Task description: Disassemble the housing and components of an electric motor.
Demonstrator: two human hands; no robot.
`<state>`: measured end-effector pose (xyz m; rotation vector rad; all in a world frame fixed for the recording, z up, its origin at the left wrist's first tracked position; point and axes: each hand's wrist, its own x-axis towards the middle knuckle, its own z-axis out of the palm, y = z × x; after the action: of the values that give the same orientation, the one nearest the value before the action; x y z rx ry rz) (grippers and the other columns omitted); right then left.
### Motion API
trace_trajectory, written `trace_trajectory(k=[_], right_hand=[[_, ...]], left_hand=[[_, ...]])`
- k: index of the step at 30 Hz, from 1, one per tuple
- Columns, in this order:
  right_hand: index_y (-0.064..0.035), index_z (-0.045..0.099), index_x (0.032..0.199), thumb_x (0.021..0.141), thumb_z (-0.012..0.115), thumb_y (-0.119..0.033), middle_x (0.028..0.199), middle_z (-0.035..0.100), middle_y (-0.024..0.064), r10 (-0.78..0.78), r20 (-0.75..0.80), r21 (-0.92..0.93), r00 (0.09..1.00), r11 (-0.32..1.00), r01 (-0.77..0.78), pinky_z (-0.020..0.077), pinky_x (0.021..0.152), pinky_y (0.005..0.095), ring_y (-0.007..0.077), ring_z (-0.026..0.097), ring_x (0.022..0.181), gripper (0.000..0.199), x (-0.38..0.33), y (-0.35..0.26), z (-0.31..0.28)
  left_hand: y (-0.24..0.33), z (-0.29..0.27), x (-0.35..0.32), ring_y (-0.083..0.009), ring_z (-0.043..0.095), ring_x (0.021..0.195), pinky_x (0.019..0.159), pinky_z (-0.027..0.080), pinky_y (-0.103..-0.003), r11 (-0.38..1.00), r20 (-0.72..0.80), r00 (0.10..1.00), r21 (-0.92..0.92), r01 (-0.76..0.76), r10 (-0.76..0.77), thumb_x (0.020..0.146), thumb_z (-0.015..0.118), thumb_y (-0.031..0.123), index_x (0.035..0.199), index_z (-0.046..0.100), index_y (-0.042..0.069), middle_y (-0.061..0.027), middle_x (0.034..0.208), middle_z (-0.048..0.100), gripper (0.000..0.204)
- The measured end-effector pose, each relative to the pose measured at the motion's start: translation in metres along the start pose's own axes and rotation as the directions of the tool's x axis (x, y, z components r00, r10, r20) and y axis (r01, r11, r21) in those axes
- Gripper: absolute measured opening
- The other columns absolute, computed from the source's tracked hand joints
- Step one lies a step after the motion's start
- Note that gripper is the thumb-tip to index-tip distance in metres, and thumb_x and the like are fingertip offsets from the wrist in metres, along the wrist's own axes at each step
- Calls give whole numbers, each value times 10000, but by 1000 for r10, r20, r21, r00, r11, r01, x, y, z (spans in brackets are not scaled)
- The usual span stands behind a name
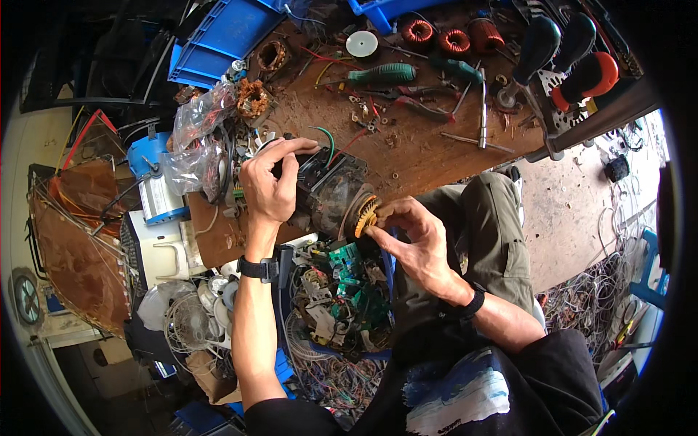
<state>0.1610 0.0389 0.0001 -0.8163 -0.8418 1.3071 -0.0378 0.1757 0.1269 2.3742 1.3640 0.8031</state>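
A dark, grimy electric motor (325,195) lies at the table's near edge, a green wire (329,139) rising from its top. My left hand (275,178) is curled over the motor's left end, steadying it; part of that end is hidden behind the fingers. At the right end sits a yellow toothed wheel (366,216), against a dark round plate. The thumb and fingers of my right hand (416,236) pinch the wheel's rim. Whether the wheel is fixed to the motor, I cannot tell.
A green-handled screwdriver (382,74), pliers (425,107) and a T-shaped metal wrench (483,116) lie on the wooden table (429,163). Copper coils (417,32) stand at the back. Below the near edge is a bin of circuit boards (345,276). A blue-and-white motor (156,182) stands left.
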Motion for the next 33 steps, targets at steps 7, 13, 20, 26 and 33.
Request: trace_trajectory(k=[7, 13, 20, 26, 33], right_hand=[[6, 723, 1108, 903, 904, -34, 999, 707, 59, -31, -32, -38, 999, 999, 29, 609, 792, 264, 112, 719, 899, 276, -2, 2, 3], [7, 724, 1086, 904, 900, -30, 1013, 729, 70, -89, -45, -67, 995, 994, 86, 604, 772, 273, 119, 721, 897, 255, -1, 6, 5], [-5, 719, 1068, 888, 903, -30, 1032, 753, 109, 33, -9, -52, 999, 998, -33, 603, 791, 321, 201, 748, 910, 259, -1, -2, 1], [-11, 719, 1047, 882, 904, -35, 1030, 758, 108, -352, 68, -327, 934, 876, 354, 606, 811, 336, 224, 755, 910, 249, 10, -4, -5], [-10, 701, 1060, 852, 918, -35, 1045, 747, 106, -144, 11, -154, 990, 978, 144, 603, 810, 351, 234, 744, 938, 302, 2, 1, -1]], left_hand=[[-1, -1, -1, -299, 801, 959, 943, 581, -383, 999, 10, 999, -24, 39, -39, 969, 540, 63, 1049, 822, -34, -155, 996, 840, 309], [-2, 0, -1, -301, 804, 959, 973, 573, -395, 999, 9, 999, -21, 43, -43, 970, 538, 71, 1048, 817, -46, -159, 994, 841, 312], [1, 0, 0, -302, 811, 971, 1085, 527, -429, 998, 17, 998, -14, 64, -64, 992, 528, 79, 1043, 813, -49, -155, 1003, 846, 316], [4, -2, 1, -304, 812, 976, 1114, 509, -438, 998, 38, 997, 9, 65, -66, 1007, 524, 96, 1054, 809, -53, -153, 1008, 847, 325], [1, -1, 0, -304, 809, 991, 1129, 498, -447, 997, 42, 996, 14, 77, -78, 1010, 525, 116, 1058, 809, -48, -153, 1018, 846, 332]])
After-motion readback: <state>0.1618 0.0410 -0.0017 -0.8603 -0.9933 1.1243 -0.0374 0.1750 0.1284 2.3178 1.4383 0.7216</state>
